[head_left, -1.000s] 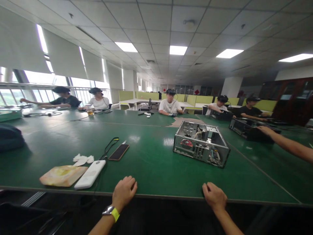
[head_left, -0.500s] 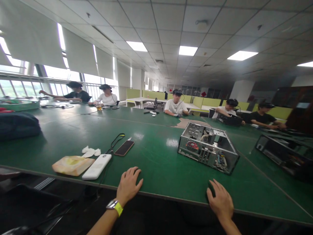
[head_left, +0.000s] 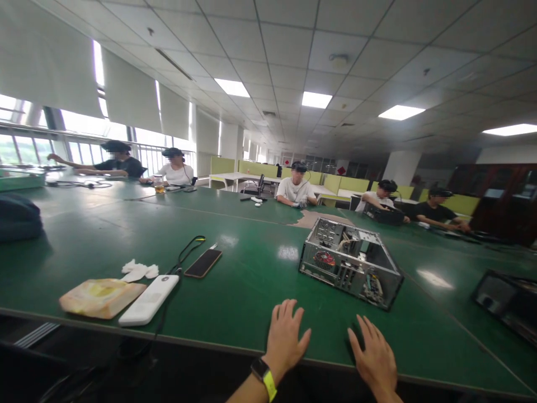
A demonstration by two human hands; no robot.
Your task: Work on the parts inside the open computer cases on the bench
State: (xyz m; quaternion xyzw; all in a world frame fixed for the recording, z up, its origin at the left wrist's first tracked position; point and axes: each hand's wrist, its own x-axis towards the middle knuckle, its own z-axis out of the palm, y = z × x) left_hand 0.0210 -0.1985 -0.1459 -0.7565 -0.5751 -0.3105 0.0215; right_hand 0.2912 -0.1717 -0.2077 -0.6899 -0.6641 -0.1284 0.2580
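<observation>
My left hand (head_left: 286, 336) lies flat on the green table (head_left: 235, 280) near its front edge, fingers spread, with a watch on a yellow strap at the wrist. My right hand (head_left: 375, 352) rests close beside it, fingers apart, holding nothing. An open metal computer case (head_left: 350, 262) with boards and cables inside lies on the table just beyond both hands, nearest the right one.
To the left lie a white power bank (head_left: 147, 300), a dark phone (head_left: 203, 262) with a black cable, crumpled tissues (head_left: 138, 271) and a yellowish packet (head_left: 98, 296). A dark bag (head_left: 19, 217) sits far left, another black case (head_left: 507, 299) at the right. Several people sit along the far side.
My left hand slid right along the table edge and now lies close to my right hand. Both hands went from curled at the edge to flat with fingers spread.
</observation>
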